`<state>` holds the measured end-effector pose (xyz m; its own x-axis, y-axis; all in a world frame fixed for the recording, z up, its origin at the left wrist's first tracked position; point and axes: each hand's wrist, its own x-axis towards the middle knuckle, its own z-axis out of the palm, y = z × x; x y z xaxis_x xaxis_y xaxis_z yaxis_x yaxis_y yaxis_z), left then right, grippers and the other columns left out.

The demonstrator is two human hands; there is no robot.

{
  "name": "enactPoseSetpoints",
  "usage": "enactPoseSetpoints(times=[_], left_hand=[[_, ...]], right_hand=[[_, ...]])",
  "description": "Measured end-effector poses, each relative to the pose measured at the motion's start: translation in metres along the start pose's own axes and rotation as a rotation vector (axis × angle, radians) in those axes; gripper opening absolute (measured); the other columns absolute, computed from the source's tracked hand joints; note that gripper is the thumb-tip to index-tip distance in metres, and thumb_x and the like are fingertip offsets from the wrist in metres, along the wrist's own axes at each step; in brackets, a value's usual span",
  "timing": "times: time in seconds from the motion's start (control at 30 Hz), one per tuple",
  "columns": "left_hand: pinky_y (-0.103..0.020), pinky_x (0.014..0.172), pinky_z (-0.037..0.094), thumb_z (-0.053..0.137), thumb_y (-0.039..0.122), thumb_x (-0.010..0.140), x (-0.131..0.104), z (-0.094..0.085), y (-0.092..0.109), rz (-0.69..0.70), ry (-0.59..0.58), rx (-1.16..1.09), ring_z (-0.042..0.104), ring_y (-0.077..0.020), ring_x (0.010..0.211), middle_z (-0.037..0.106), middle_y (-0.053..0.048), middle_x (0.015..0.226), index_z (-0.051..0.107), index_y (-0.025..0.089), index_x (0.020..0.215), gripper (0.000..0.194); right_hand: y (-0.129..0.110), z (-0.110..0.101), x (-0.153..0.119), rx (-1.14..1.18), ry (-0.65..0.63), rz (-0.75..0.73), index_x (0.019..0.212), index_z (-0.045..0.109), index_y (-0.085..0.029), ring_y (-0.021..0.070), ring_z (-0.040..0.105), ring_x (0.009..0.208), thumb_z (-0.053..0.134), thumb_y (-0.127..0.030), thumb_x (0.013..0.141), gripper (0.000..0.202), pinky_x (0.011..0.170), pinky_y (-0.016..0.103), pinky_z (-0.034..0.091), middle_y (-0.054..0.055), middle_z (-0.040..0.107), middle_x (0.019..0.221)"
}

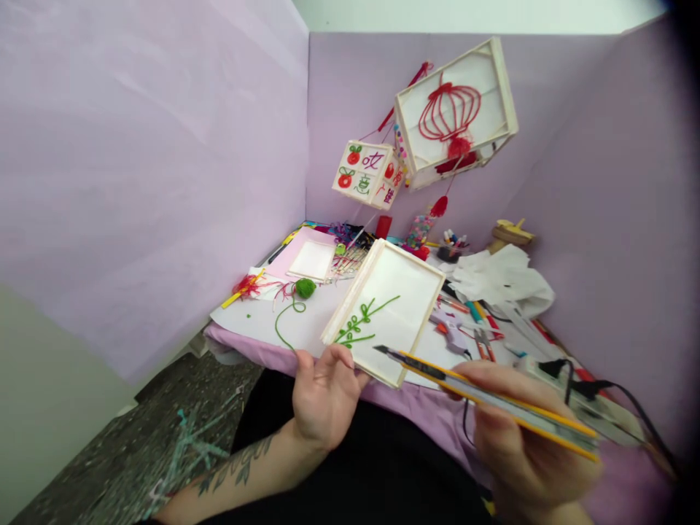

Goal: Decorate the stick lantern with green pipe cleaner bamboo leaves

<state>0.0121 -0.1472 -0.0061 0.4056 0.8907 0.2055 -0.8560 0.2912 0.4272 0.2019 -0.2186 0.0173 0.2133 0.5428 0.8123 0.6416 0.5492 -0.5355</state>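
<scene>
My right hand (525, 437) is closed around a yellow utility knife (492, 390). Its dark blade points left, in front of a wooden-framed white panel (407, 292). My left hand (325, 397) is palm up at the panel's lower left corner, some fingers going behind the frame and gripping it. Green yarn leaf sprigs (361, 324) decorate the lower left of the panel, which is tilted above the table edge. A green yarn ball (305, 288) lies on the table, and its loose strand runs down to my left thumb.
A large lantern with a red yarn design (451, 113) and a smaller box lantern (364, 171) hang above the table. A small white frame (311, 260) lies at the back left. Crumpled white paper (492, 281), a glue gun (453, 332) and pliers (484, 344) are at right.
</scene>
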Motion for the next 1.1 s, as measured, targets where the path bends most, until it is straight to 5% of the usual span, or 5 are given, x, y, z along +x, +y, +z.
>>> enactPoseSetpoints(times=[0.3, 1.1], left_hand=[[-0.051, 0.104, 0.034, 0.041, 0.068, 0.087, -0.002, 0.0, -0.003, -0.015, -0.023, 0.029, 0.053, -0.0336, 0.119, 0.07, -0.01, 0.106, 0.065, 0.019, 0.074, 0.057], [-0.05, 0.104, 0.035, 0.043, 0.07, 0.086, -0.006, 0.003, -0.004, -0.051, -0.012, 0.031, 0.052, -0.0347, 0.121, 0.07, -0.011, 0.101, 0.065, 0.018, 0.073, 0.057]], right_hand=[[-0.028, 0.014, 0.012, 0.0, -0.319, -0.23, 0.112, 0.059, -0.022, 0.0172, 0.071, 0.072, 0.058, -0.006, 0.084, 0.032, 0.065, 0.025, 0.06, 0.002, 0.072, 0.082], [-0.029, 0.023, 0.013, -0.038, -0.345, -0.269, 0.114, 0.056, -0.022, 0.0186, 0.069, 0.068, 0.054, -0.003, 0.085, 0.035, 0.059, 0.027, 0.058, 0.002, 0.07, 0.077]])
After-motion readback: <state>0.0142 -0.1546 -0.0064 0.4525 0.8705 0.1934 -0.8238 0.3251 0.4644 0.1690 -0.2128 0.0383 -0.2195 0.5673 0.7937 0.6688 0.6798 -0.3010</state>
